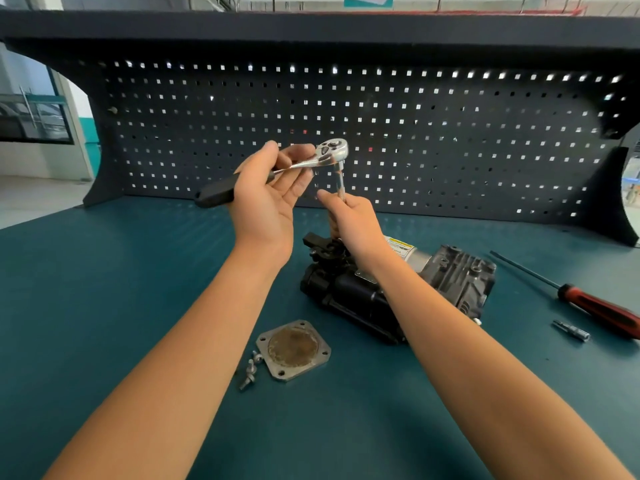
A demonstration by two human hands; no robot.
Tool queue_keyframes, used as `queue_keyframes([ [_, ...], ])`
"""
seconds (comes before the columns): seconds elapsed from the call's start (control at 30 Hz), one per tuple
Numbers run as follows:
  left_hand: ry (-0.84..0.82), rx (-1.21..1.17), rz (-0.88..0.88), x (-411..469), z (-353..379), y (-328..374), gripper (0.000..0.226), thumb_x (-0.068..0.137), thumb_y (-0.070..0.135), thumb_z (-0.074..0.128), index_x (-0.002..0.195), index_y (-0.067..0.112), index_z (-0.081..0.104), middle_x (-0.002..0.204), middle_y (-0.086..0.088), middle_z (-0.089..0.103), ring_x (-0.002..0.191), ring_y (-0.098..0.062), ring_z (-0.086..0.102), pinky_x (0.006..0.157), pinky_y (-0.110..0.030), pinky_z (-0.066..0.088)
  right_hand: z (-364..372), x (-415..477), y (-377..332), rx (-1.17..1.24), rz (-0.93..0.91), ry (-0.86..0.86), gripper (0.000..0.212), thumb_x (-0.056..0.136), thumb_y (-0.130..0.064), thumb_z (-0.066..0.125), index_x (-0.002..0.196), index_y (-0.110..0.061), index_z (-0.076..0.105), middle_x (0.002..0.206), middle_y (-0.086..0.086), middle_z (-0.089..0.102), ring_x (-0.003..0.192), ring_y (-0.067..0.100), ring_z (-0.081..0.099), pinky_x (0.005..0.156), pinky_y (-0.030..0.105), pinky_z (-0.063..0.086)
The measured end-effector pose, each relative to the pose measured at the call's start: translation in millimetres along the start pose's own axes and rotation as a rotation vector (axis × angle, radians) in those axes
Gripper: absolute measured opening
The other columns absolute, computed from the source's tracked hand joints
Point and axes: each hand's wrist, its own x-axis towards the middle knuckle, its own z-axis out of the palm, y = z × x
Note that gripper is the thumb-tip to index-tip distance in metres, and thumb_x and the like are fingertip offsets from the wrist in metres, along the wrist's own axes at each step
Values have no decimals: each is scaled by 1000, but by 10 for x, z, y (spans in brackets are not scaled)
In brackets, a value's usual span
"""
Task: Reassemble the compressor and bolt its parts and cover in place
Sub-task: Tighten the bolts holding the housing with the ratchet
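My forearms [194, 341] reach out from the near edge of the table [104, 289]. Between them lie the cover plate [293, 349] and a few loose bolts [250, 370] touching its left corner. The compressor [363, 296] sits mid-table, just beyond the plate, with no cover on it.

My left hand [266, 202] holds the ratchet [330, 152] above it, fingers curled round the shank. My right hand [353, 223] pinches the extension bar [341, 181] hanging from the head.

I think the bar may not be fully clicked on. If so, it could drop onto the compressor once I let go. Its lower end is hidden in my hand. A nudge from my arm could also roll the bolts away.
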Motion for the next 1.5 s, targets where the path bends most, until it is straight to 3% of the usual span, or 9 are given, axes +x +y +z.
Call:
queue_keyframes([
  [0.4,116,-106,-337,511,160,116,31,91,17,41,61,13,44,53,-1,56,56,-20,64,69,-31,50,-19,19,3,155,59,-9,48,92,-20,54,54,-21,25,43,-12,25,41,8,20,45,22,20],
  [0.5,9,-10,-189,163,204,79,27,86,22,47,60,16,46,61,3,60,72,-15,66,76,-29,45,-23,-11,10,151,41,35,49,91,-17,54,51,-20,27,41,-10,26,41,8,21,46,24,20],
  [0.6,-170,435,202,-383,258,-93,10,79,24,58,72,19,63,77,10,66,85,-3,64,78,-17,46,-48,-51,-13,118,46,57,36,89,-19,54,55,-15,40,50,-3,43,47,11,38,45,21,30],
  [0.67,-221,533,355,-540,235,-193,13,87,18,56,77,19,64,90,6,70,94,-3,66,83,-16,47,-43,-81,-31,68,64,47,28,92,-19,52,66,-10,48,63,5,49,59,14,43,48,21,34],
  [0.8,-41,244,101,-256,138,11,48,98,19,42,52,24,55,81,3,71,94,-11,66,84,-22,47,-15,-51,-69,-26,72,40,43,88,-20,56,55,-21,29,49,-3,25,45,11,21,49,29,20],
  [0.93,2,119,5,-44,-8,62,49,96,14,41,49,22,53,68,8,67,88,-9,67,76,-25,50,30,-4,-54,-74,67,-25,46,87,-27,59,54,-23,27,49,-5,26,49,12,23,56,32,21],
  [1.13,-75,129,-71,227,61,89,33,93,12,43,60,15,43,59,8,58,77,-9,67,54,-23,48,-20,42,21,134,83,-41,44,91,-24,56,56,-22,29,43,-13,28,40,5,24,46,21,22],
  [1.27,-97,49,-173,396,32,101,43,91,15,41,48,18,47,56,5,56,69,-12,66,45,-19,40,-21,43,54,158,61,-32,45,91,-22,55,54,-21,30,42,-14,30,39,3,25,44,17,23],
  [1.5,-3,-77,-314,594,10,57,46,89,21,40,44,17,47,51,5,52,59,-13,63,42,-16,34,9,64,52,132,55,25,48,89,-19,55,52,-22,26,47,-9,25,43,7,21,50,24,20],
])
